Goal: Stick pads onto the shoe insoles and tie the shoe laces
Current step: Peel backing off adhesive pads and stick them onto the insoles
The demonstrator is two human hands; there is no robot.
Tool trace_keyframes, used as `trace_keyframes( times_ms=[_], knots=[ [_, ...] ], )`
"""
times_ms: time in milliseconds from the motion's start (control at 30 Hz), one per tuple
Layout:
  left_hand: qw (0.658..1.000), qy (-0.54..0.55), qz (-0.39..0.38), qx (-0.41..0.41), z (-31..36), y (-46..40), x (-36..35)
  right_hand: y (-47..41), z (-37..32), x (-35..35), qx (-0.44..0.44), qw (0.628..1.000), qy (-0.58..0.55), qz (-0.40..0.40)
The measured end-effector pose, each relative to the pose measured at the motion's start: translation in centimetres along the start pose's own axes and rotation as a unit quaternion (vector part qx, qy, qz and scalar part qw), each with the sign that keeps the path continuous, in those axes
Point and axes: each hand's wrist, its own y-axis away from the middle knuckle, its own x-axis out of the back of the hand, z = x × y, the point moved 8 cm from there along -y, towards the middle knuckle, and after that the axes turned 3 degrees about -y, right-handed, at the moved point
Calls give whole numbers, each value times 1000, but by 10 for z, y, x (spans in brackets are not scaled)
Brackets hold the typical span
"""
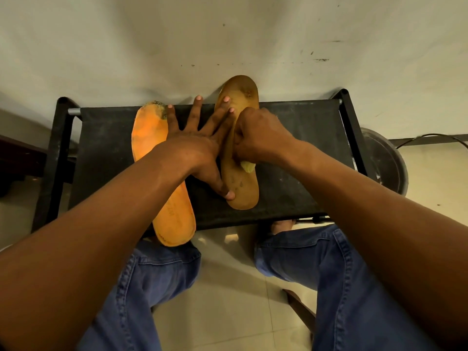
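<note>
Two insoles are lying on a black fabric surface (291, 153) with a black frame, set against a pale wall. The brown insole (240, 183) is sitting right of centre, lengthwise away from the person, its far end sticking past the surface's far edge. It is looking tan-brown, smooth, with dark worn spots near the far end and faint marks toward the near end. The orange insole (174, 216) is lying to its left, apart from it, bright orange with a stitched-looking rim, a dirty frayed far tip, and its near end hanging over the surface's front edge above the person's knee.

The left hand (195, 148) is spreading wide and flat, fingers straight; two fingertips are pressing on the brown insole's far half and the thumb is pressing near its near end, other fingers resting on the fabric between the insoles. The right hand (258, 138) is curling into a fist over the brown insole's middle, gripping a small pale yellow piece (248, 167) that is poking out below the fist and touching the insole. Cannot tell what the piece is.

Blue jeans and a tiled floor are showing below; a dark round container (385, 160) is standing right of the surface.
</note>
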Motion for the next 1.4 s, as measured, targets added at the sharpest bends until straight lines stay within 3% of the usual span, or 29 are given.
trace_keyframes(
  times_ms=[100,167,333,400,600,667,833,967,1100,1233,1300,1400],
  knots=[
    [1000,-1,0,0,0,2,0,-5,17,15,-37,995,6,95],
    [1000,-2,2,0,-1,3,1,-6,19,18,-38,994,-11,102],
    [1000,-4,3,-1,-4,3,-1,-2,-2,-3,1,998,-41,-38],
    [1000,-1,5,-2,-4,3,-2,4,-16,-10,35,998,-19,-51],
    [1000,-8,0,2,-5,3,-2,-7,12,16,-32,992,21,116],
    [1000,-5,0,2,-4,3,-1,-7,23,21,-55,989,-9,137],
    [1000,-2,2,-1,-3,2,-1,-10,31,15,-81,990,-88,78],
    [1000,2,0,-1,-3,3,-1,-2,-5,-10,6,998,-61,-34],
    [1000,-3,-4,-1,-1,3,0,-8,7,1,-16,999,-9,29],
    [1000,1,-5,1,0,3,0,-14,35,18,-74,991,-44,102],
    [1000,0,-2,0,-1,3,0,-14,32,16,-67,994,-55,74],
    [1000,0,0,-1,-1,3,0,-8,12,-3,-27,996,-71,-39]
  ],
)
